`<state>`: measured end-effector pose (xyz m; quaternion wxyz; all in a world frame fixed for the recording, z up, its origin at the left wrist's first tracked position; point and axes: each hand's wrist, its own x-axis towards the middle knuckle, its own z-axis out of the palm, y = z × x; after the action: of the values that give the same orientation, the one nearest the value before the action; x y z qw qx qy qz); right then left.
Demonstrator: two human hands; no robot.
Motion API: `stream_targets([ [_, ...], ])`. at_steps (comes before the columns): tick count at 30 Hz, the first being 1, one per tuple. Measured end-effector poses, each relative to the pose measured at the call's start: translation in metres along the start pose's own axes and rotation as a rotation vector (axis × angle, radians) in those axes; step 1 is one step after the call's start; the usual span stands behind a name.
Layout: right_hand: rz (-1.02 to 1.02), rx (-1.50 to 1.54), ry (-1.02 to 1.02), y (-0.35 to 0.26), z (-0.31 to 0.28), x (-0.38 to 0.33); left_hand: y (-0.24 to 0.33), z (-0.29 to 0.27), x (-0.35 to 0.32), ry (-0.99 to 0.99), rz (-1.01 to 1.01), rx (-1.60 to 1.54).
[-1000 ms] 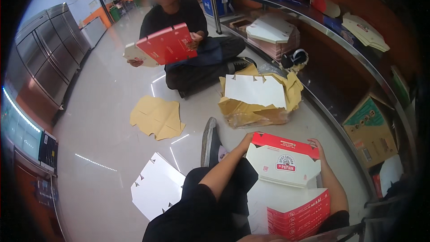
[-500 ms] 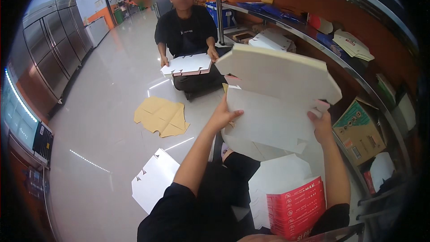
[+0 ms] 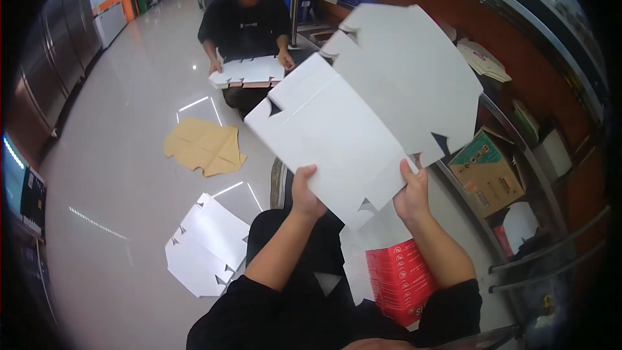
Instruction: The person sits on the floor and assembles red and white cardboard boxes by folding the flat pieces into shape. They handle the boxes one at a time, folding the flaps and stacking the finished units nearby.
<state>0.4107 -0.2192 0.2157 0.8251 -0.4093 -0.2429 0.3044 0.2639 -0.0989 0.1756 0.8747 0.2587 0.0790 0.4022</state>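
Observation:
A large white die-cut cardboard box blank is held up in front of me, tilted, with notches along its edges and a crease between its panels. Its far panel spreads out toward the shelf. At the near left edge, my left hand grips the board with the thumb on top. My right hand pinches the near right side close to a notch. Below it lies a stack of red-printed cardboard blanks. On the floor to my left lies another white blank.
A person sits opposite, holding a stack of white blanks. A creased brown sheet lies on the glossy floor. Along the right runs a metal shelf with flat boards and a cardboard box. Steel cabinets stand far left.
The blank in my hands has turned, and its raised far panel now lies opened out to the right. Both my hands have come closer together. The camera view has shifted.

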Motion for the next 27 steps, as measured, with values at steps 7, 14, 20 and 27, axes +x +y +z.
stream_targets([
  [7, 0.060, -0.064, -0.092, 0.016, -0.013, -0.017, 0.012, -0.009, -0.017, 0.006, -0.084, -0.088],
  [14, 0.346, -0.146, -0.675, -0.053, -0.066, 0.017, 0.041, -0.064, -0.010, -0.043, 0.018, 0.010],
  [20, -0.166, -0.562, -0.337, -0.118, 0.005, 0.010, 0.072, -0.068, -0.034, 0.118, 0.106, 0.265],
  [27, -0.146, -0.861, -0.289, -0.061, 0.010, 0.019, 0.115, -0.090, -0.068, 0.054, 0.010, 0.617],
])
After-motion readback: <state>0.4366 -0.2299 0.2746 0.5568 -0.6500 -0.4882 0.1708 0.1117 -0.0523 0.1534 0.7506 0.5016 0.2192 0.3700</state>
